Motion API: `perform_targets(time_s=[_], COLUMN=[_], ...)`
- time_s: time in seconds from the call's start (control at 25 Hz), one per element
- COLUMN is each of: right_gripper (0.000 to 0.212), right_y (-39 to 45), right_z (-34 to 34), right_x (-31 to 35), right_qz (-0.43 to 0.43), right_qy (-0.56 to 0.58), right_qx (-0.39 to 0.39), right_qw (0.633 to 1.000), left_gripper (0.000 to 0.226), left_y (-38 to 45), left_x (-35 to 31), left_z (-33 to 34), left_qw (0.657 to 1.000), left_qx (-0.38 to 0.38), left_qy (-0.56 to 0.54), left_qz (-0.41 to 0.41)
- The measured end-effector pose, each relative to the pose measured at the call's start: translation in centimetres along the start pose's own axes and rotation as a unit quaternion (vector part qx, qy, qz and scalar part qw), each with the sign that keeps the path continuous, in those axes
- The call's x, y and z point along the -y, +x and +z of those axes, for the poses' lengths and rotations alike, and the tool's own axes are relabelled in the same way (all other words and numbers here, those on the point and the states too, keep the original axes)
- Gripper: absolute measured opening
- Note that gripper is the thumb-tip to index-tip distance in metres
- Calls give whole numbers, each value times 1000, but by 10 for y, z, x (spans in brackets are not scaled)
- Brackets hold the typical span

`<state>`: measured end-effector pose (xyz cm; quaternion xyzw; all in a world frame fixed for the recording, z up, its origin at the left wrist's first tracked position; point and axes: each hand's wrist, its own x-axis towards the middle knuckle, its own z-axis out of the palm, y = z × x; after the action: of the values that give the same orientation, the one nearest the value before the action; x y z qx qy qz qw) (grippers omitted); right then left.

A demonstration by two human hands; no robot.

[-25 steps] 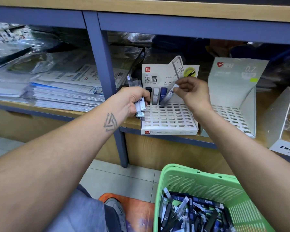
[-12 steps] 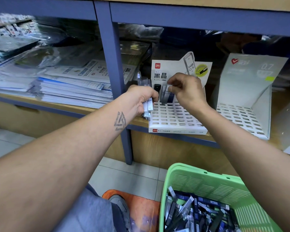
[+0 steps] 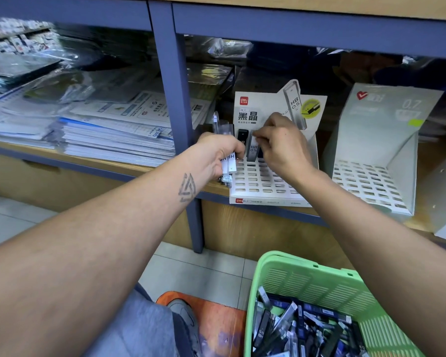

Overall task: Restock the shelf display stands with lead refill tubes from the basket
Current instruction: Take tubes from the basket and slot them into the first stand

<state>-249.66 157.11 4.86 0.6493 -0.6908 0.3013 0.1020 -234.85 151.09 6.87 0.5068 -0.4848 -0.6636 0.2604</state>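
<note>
A tube (image 3: 252,149) is pinched at its top by the right hand (image 3: 281,143), upright in the stand (image 3: 265,181); spare tubes (image 3: 227,163), ends up and down, are gripped in the left hand (image 3: 216,158).

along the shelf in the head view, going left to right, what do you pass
stack of paper packs → blue shelf post → left hand gripping a bunch of tubes → right hand pinching an HB 0.5 tube at the 0.5 stand → empty 0.7 stand

Basket (image 3: 317,282) below shelf (image 3: 139,166); stands (image 3: 265,186) on shelf.
</note>
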Motion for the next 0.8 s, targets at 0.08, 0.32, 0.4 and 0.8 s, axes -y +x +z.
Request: perform_targets(time_s=[0.08, 0.32, 0.4, 0.8], right_gripper=[30, 16, 34, 46], right_y=[-2, -19, -27, -30], right_z=[-3, -37, -45, -44], right_x=[3, 35, 40, 29], right_qz=[-7, 236, 248, 307], right_qy=[-48, 434, 479, 557], right_qx=[10, 166, 231, 196], right_qw=[999, 854, 810, 747], left_gripper=[67, 53, 47, 56], left_y=[2, -1, -4, -23], left_x=[-1, 1, 2, 0], left_z=[0, 1, 6, 13], left_qw=[1000, 999, 998, 990], left_qx=[8, 35, 34, 80], left_qy=[-5, -34, -50, -111], left_qz=[-4, 1, 4, 25])
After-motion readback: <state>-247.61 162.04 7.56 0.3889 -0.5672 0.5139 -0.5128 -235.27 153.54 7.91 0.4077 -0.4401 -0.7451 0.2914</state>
